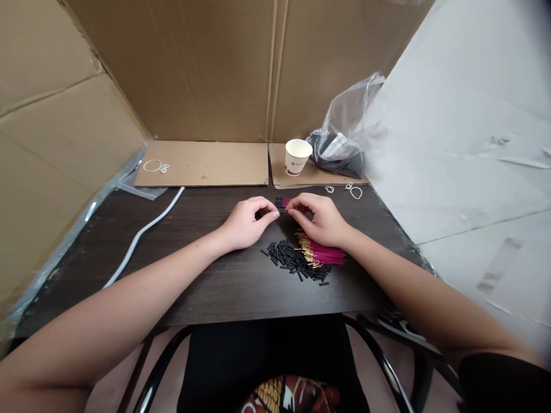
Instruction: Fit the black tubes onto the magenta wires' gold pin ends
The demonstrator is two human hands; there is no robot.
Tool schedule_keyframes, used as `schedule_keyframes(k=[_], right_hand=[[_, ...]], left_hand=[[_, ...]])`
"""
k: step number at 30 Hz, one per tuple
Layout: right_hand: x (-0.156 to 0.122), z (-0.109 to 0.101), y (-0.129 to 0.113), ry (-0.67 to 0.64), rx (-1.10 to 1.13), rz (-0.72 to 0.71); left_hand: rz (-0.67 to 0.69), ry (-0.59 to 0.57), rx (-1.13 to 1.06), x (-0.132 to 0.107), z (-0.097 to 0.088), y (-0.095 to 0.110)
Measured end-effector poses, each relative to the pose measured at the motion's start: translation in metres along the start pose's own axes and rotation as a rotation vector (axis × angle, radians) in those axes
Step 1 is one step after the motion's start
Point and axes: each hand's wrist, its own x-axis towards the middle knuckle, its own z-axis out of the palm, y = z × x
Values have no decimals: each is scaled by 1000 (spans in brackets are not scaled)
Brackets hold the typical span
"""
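Observation:
My left hand (251, 222) is closed, its thumb and fingertips pinched together over the dark table. Just across a small gap, my right hand (319, 218) also makes a pinch, with a speck of pink at its fingertips. What either pinch holds is too small to make out. Behind the fingertips lies a small row of magenta wires with black ends (282, 202), partly covered by my right hand. Below that hand is a pile of magenta wires with gold-coloured tips (321, 252). Short black tubes (293, 259) are heaped beside and against these wires.
A paper cup (297, 156) and a clear bag of black pieces (340, 149) stand on cardboard at the back right. White rings (356, 193) lie in front. A pale hose (144, 232) runs along the table's left. Cardboard walls (206, 69) enclose the table.

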Motion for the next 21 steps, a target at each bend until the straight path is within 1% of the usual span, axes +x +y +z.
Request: schedule_keyframes(k=[4,9,13,15,19,21], right_hand=[[1,-2,0,-11,-11,-20],[1,-9,2,-28,-77,-40],[2,-13,5,-44,-97,-30],[2,-15,7,-58,-92,-24],[3,-16,17,-86,-123,-27],[3,-16,23,-93,-153,-28]], left_hand=[[-8,9,3,0,-1,1],[-32,43,30,0,-2,3],[-25,11,93,0,-2,2],[-22,1,131,-1,-1,2],[-46,35,144,-3,-1,1],[-30,26,160,-3,-1,1]])
